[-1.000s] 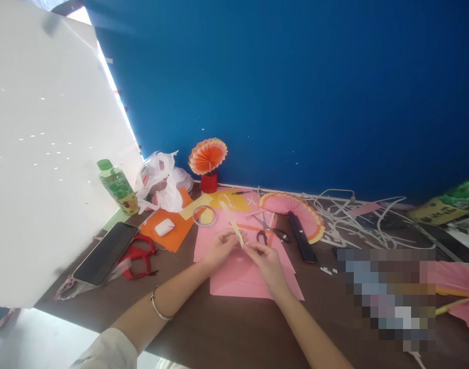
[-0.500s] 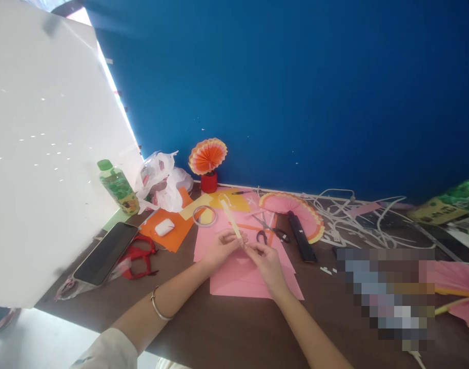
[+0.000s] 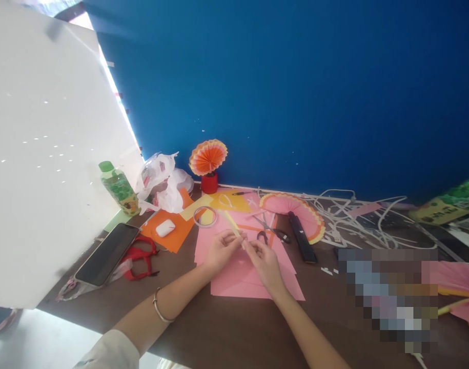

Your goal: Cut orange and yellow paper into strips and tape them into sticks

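Note:
My left hand (image 3: 225, 250) pinches a narrow pale yellow paper strip (image 3: 231, 221), which points up and away from me. At its near end, the fingertips of my right hand (image 3: 263, 261) meet those of the left and are closed on the strip; the exact grip there is too small to make out. Both hands are above a stack of pink paper sheets (image 3: 253, 287). Just beyond the right hand lie scissors (image 3: 282, 236) with dark handles. A roll of clear tape (image 3: 195, 217) lies beyond the left hand.
Left are a phone (image 3: 107, 254), red straps (image 3: 142, 259), a white case (image 3: 165, 228) on orange paper and a green-capped bottle (image 3: 121, 189). A paper flower (image 3: 208, 156) stands in a red pot. Right lie a pink paper fan (image 3: 284, 204), a black bar (image 3: 301, 238) and white cables (image 3: 357, 225).
The yellow strip's far end has come nearer to my hands, so less of it sticks out. Both hands stay in nearly the same place with fingertips together.

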`<move>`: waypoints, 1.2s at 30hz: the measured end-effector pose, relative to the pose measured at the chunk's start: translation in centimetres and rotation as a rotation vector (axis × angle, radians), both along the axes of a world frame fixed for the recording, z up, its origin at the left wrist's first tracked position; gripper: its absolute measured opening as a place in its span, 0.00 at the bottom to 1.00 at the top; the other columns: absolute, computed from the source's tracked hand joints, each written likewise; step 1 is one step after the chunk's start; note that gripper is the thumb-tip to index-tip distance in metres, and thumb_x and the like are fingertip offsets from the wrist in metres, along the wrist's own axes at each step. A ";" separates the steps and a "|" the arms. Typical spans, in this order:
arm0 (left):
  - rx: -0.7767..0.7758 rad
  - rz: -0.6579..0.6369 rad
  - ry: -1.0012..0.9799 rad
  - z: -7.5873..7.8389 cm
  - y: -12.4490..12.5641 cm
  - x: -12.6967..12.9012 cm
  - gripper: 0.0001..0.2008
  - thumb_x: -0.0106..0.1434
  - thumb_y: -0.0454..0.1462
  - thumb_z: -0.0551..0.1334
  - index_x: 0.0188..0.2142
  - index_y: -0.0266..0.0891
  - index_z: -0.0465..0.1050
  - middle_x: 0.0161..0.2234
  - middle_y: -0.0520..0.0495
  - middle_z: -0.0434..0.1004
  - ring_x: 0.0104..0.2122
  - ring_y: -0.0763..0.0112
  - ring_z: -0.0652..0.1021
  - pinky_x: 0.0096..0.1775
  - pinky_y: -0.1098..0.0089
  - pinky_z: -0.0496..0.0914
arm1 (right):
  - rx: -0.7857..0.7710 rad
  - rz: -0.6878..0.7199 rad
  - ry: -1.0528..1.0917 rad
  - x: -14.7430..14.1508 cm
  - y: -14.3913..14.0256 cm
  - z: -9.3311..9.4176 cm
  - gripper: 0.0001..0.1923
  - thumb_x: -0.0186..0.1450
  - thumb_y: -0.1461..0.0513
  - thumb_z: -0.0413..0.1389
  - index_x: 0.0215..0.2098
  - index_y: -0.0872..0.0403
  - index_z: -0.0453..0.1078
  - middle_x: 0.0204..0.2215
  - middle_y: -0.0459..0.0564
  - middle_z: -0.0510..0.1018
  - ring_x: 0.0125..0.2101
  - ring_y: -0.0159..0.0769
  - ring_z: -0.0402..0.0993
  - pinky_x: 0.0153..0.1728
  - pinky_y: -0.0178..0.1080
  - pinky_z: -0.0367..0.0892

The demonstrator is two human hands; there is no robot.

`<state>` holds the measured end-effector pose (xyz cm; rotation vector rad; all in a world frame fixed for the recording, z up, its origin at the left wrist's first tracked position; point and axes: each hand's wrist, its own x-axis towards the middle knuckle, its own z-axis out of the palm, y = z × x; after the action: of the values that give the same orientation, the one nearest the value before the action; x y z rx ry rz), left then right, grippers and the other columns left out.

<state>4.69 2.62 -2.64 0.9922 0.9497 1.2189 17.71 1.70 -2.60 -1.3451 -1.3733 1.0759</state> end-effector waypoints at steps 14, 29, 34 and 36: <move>-0.022 -0.013 -0.038 -0.1 0.2 0.0 0.14 0.51 0.41 0.65 0.35 0.36 0.73 0.37 0.42 0.77 0.43 0.61 0.75 0.48 0.62 0.65 | -0.036 0.082 0.071 0.0 0.1 0.0 0.19 0.54 0.47 0.54 0.23 0.55 0.67 0.18 0.44 0.67 0.20 0.31 0.63 0.20 0.33 0.64; -0.109 0.093 -0.356 -1.0 1.7 -1.4 0.13 0.51 0.41 0.65 0.33 0.34 0.73 0.34 0.43 0.78 0.36 0.65 0.78 0.48 0.62 0.66 | 0.055 0.114 -0.096 1.2 0.4 -0.1 0.18 0.57 0.49 0.51 0.19 0.54 0.63 0.15 0.42 0.62 0.19 0.31 0.58 0.21 0.33 0.53; -0.082 0.088 -0.359 -1.1 2.3 -2.2 0.18 0.52 0.43 0.64 0.41 0.35 0.70 0.40 0.39 0.76 0.42 0.60 0.76 0.47 0.59 0.66 | 0.071 0.195 -0.148 1.5 0.4 0.1 0.18 0.58 0.51 0.50 0.18 0.54 0.61 0.16 0.42 0.59 0.19 0.30 0.54 0.21 0.33 0.49; -0.079 0.085 -0.325 -1.3 2.6 -2.3 0.19 0.52 0.44 0.64 0.39 0.32 0.71 0.38 0.37 0.77 0.42 0.58 0.76 0.47 0.58 0.66 | 0.074 0.231 -0.165 1.4 0.3 0.2 0.17 0.59 0.51 0.49 0.19 0.54 0.61 0.16 0.41 0.58 0.20 0.30 0.54 0.22 0.33 0.50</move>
<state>2.38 5.18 -3.94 0.6715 0.7819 1.3545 19.15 2.02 -2.39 -1.2660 -1.7069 1.0714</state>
